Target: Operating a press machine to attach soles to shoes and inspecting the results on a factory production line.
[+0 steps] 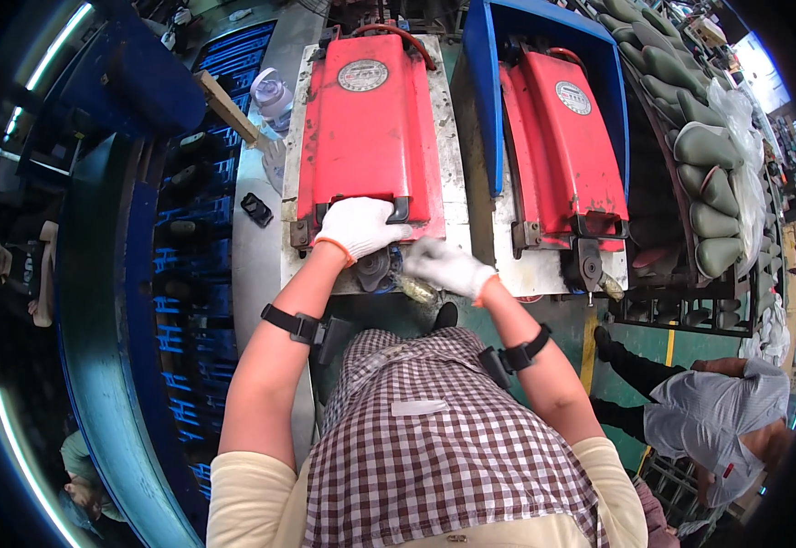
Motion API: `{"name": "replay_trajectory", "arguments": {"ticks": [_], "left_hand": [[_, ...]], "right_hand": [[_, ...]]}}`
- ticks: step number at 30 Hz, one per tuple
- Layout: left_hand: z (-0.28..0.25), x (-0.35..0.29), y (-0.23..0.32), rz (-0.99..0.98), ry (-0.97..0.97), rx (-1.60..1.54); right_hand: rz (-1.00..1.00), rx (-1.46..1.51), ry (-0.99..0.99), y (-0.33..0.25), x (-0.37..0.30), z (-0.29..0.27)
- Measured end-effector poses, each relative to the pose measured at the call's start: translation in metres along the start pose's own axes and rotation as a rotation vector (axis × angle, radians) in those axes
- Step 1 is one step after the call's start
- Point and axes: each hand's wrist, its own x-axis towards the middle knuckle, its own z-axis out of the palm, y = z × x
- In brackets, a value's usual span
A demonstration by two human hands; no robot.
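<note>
My left hand (357,228), in a white knit glove with an orange cuff, is closed round the black handle (401,210) at the front of a red machine cover (361,128). Most of that handle is hidden under the glove. My right hand (446,268), gloved alike, is smeared by motion just right of the round dark pivot (375,267) below the cover. It is close to a lever grip (418,290) wrapped in yellowish clear film. Whether its fingers touch or hold anything cannot be made out.
A second red machine (567,137) stands to the right inside a blue metal guard (494,100). Racks of green-grey shoe-shaped forms (709,201) lie beyond. To the left are a clear bottle (272,96), a small black object (256,209) and a blue conveyor (115,347). Another person (713,420) is at right.
</note>
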Motion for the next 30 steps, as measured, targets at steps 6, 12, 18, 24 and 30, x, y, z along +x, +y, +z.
{"name": "replay_trajectory", "arguments": {"ticks": [6,12,18,24,30], "left_hand": [[0.001,-0.002,-0.006,0.024,-0.001,-0.029],[0.006,0.001,-0.016,0.074,-0.044,-0.057],[0.007,0.008,-0.020,0.198,0.059,-0.050],[-0.004,-0.002,-0.009,0.191,0.020,-0.074],[0.009,-0.002,-0.014,0.133,0.012,-0.046]], "right_hand": [[0.056,-0.411,0.161,-0.010,0.010,0.063],[0.043,-0.439,0.290,-0.014,0.000,0.072],[0.013,-0.432,0.223,-0.005,0.014,0.058],[0.080,-0.381,0.276,0.000,0.009,0.065],[0.035,-0.490,0.323,0.003,0.006,0.073]]}}
